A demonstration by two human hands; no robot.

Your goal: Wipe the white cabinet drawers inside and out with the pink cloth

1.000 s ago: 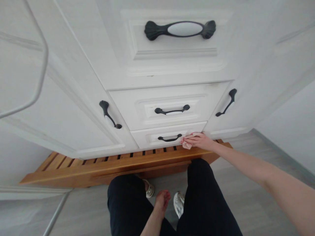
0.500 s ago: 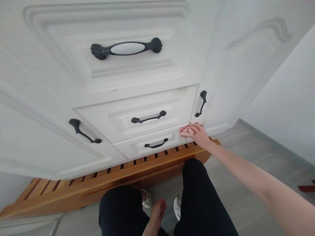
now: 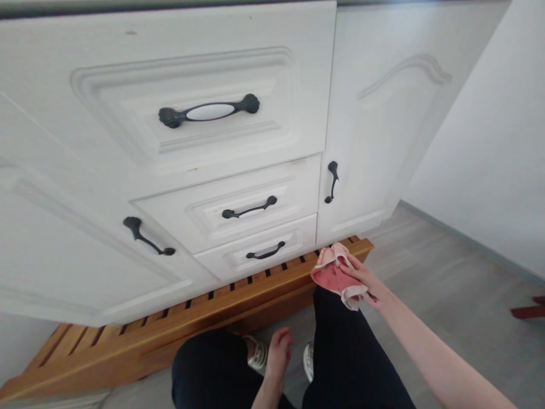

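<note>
My right hand [image 3: 367, 281] grips a pink cloth [image 3: 334, 271] with pale edges, bunched and partly unfolded. It hangs over the front edge of the slatted wooden bench [image 3: 238, 301], just above my right knee. Close behind the cloth is the bottom drawer [image 3: 293, 238] of a white cabinet, shut, with a dark handle [image 3: 266, 250]. Between my knees hangs my left hand [image 3: 279, 352], fingers loosely bent and apart, with nothing seen in it.
Two more white drawers rise above, with dark handles [image 3: 209, 111] and pale inlays. Cabinet doors stand shut on both sides, their handles [image 3: 149, 236] sticking out. A white wall [image 3: 489, 153] bounds the right. A dark red wooden piece [image 3: 528, 309] lies at the right edge.
My right hand has come away from the bottom drawer's right edge, back toward my knee with the cloth, which now shows more open. The view has shifted, showing the cabinet's top edge.
</note>
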